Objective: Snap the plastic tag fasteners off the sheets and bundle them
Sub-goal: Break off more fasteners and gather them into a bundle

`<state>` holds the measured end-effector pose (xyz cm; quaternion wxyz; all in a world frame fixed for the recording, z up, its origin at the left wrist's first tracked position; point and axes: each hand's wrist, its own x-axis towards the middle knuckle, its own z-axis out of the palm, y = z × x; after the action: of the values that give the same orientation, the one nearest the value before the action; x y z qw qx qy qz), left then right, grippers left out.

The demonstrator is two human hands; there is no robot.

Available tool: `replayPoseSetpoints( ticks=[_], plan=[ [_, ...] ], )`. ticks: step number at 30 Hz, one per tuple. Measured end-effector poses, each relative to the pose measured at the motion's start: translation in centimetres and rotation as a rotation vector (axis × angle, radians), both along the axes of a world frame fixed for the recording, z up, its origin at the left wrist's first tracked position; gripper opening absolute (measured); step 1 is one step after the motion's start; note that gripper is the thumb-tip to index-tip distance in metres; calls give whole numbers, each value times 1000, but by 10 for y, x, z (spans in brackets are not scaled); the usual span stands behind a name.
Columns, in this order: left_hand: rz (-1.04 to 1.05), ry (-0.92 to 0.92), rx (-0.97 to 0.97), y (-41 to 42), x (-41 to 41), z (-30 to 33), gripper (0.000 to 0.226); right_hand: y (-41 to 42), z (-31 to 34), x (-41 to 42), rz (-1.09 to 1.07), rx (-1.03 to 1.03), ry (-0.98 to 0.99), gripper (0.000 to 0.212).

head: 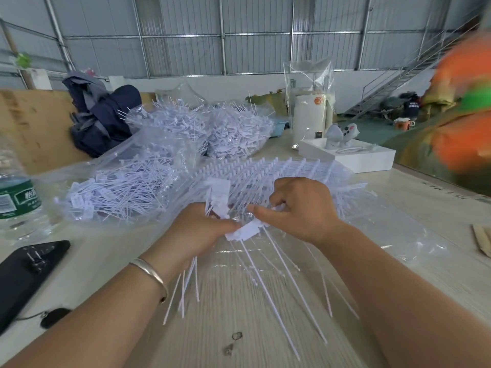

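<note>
Both hands meet at table centre: left hand (198, 229) grips a bundle of white plastic tag fasteners (220, 201), fingers curled round it, thin tails fanning out below the wrist; right hand (297, 208) pinches a single white fastener head (245, 231) just beside the bundle, fingers curled. Silver bangle (148, 272) on left wrist. Pale wood-grain table (239, 314) carries everything. Clear plastic bags heaped with loose white fasteners (127, 187) sit left and behind. White moulded fastener sheets (279, 171) lie flat just beyond the hands, partly under the right hand. Dark navy jacket (103, 115) far left. White flat box (353, 155) far right, cream cylindrical container in clear wrap (309, 115) behind it. Clear water bottle with green label (18, 192) at left edge; black phone (29, 269) below it.
</note>
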<state>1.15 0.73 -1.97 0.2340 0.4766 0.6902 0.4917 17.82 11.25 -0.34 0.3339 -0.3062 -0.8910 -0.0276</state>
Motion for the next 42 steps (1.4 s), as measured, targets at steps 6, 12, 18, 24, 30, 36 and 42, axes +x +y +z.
replayPoseSetpoints(
  ticks=[6,12,18,24,30,36,42],
  plan=[
    [243,545,72,1,4,-1,13,-3,-2,-8,-60,74,-119,63],
    [306,274,194,-6,-14,1,18,9,-2,4,-123,35,-14,63],
    [170,-307,268,2,-5,-1,44,6,-7,-3,-22,-186,106,58],
    [125,-454,214,7,-4,-6,41,5,-11,-6,27,-257,52,49],
    [8,-334,94,5,4,-9,39,6,-13,-8,132,-232,137,36],
    [75,-248,47,4,2,-11,40,5,-14,-10,296,-270,336,26],
    [99,-305,50,3,0,-10,26,5,-13,-9,303,-315,392,27]
  ],
)
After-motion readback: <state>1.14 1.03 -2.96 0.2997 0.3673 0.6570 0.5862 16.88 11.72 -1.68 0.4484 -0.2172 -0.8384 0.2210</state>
